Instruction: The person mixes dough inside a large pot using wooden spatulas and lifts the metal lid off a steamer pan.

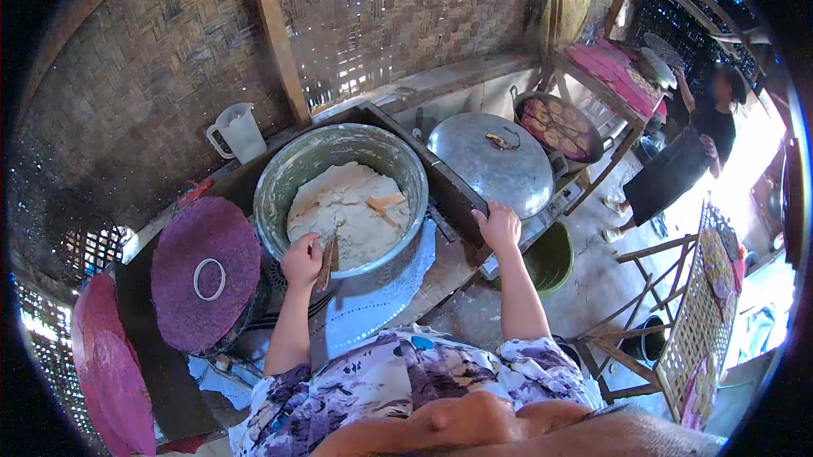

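My left hand is closed around the handle of a wooden spatula at the near rim of a large metal pot. Pale, thick dough fills the pot's bottom, and a light brown flat piece lies on it. My right hand grips the near end of a dark wooden board that runs along the pot's right side. A blue-white cloth lies below the pot.
Left of the pot are a purple round mat with a white ring and a plastic jug. To the right stand a lidded pot, a pan of round flat pieces, a green bucket, and another person.
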A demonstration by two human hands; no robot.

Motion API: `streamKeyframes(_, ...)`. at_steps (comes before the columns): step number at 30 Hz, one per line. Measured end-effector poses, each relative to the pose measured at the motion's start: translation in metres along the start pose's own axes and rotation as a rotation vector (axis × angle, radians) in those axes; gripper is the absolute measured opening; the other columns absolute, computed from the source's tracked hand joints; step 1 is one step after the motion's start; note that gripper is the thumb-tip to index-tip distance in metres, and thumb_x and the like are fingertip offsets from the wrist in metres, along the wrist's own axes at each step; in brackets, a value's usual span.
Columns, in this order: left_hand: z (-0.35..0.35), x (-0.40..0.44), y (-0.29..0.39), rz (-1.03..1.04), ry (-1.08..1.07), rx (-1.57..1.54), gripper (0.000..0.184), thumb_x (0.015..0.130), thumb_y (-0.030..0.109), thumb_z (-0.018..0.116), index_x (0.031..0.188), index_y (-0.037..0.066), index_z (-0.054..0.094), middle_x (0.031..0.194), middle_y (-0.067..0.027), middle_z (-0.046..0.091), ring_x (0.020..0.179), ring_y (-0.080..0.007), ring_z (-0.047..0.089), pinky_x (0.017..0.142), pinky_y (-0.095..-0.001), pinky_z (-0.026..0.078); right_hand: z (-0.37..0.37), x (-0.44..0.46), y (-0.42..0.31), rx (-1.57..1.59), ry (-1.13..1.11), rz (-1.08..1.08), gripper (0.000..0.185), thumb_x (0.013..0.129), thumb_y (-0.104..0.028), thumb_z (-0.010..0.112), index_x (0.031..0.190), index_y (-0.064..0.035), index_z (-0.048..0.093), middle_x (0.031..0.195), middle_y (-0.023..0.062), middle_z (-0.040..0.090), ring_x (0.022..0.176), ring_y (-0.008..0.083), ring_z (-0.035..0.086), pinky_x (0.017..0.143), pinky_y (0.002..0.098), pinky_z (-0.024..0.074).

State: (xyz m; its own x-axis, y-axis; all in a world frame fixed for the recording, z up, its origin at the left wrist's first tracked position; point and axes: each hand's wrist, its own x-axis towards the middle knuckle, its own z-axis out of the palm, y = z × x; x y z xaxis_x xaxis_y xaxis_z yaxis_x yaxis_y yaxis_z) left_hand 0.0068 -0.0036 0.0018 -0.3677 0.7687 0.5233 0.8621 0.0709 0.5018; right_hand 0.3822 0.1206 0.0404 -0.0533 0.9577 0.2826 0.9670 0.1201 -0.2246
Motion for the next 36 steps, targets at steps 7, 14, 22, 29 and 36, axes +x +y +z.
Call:
streamKeyframes(7, 0.0030, 0.0006, -0.0042, 0.045, 0.027, -0.010, 0.015, 0.078, 0.020, 0.058, 0.089, 0.014, 0.066, 0.067, -0.0088, 0.062, 0.059, -0.0258, 0.060, 0.055, -0.0378, 0.047, 0.0022, 0.0005, 0.0018, -0.006, 0.017, -0.006, 0.042, 0.079, -0.044, 0.060, 0.094, -0.0047, 0.060, 0.089, 0.0141, 0.064, 0.089, 0.0291, 0.060, 0.078, 0.0396, 0.0464)
streamKeyframes(14, 0.0007, 0.0000, -0.0016, 0.032, 0.021, 0.003, 0.015, 0.079, 0.020, 0.058, 0.090, 0.013, 0.065, 0.068, -0.0087, 0.062, 0.058, -0.0263, 0.059, 0.055, -0.0380, 0.047, 0.0025, -0.0002, 0.0015, 0.021, -0.001, 0.016, 0.042, 0.080, -0.043, 0.059, 0.096, -0.0045, 0.060, 0.092, 0.0133, 0.064, 0.092, 0.0292, 0.058, 0.081, 0.0394, 0.0450)
streamKeyframes(22, 0.0035, -0.0001, -0.0063, 0.066, 0.028, -0.025, 0.015, 0.079, 0.019, 0.058, 0.090, 0.012, 0.065, 0.072, -0.0090, 0.063, 0.058, -0.0265, 0.059, 0.054, -0.0374, 0.046, 0.0036, 0.0001, 0.0028, 0.014, -0.009, 0.006, 0.041, 0.080, -0.042, 0.058, 0.097, -0.0048, 0.059, 0.093, 0.0126, 0.063, 0.092, 0.0288, 0.058, 0.081, 0.0397, 0.0452)
streamKeyframes(29, 0.0029, 0.0005, -0.0043, 0.088, 0.050, -0.033, 0.015, 0.078, 0.019, 0.058, 0.090, 0.012, 0.065, 0.071, -0.0093, 0.063, 0.058, -0.0269, 0.059, 0.054, -0.0381, 0.046, 0.0053, -0.0006, 0.0044, 0.037, 0.014, -0.007, 0.043, 0.081, -0.043, 0.057, 0.103, -0.0057, 0.058, 0.095, 0.0115, 0.063, 0.094, 0.0278, 0.058, 0.082, 0.0393, 0.0449)
streamKeyframes(36, 0.0023, 0.0004, -0.0043, 0.038, 0.013, -0.021, 0.016, 0.078, 0.019, 0.058, 0.090, 0.013, 0.065, 0.067, -0.0099, 0.061, 0.059, -0.0279, 0.059, 0.055, -0.0393, 0.046, 0.0041, -0.0002, 0.0028, 0.036, -0.016, 0.020, 0.046, 0.080, -0.044, 0.057, 0.106, -0.0065, 0.058, 0.097, 0.0117, 0.063, 0.097, 0.0280, 0.057, 0.084, 0.0398, 0.0438)
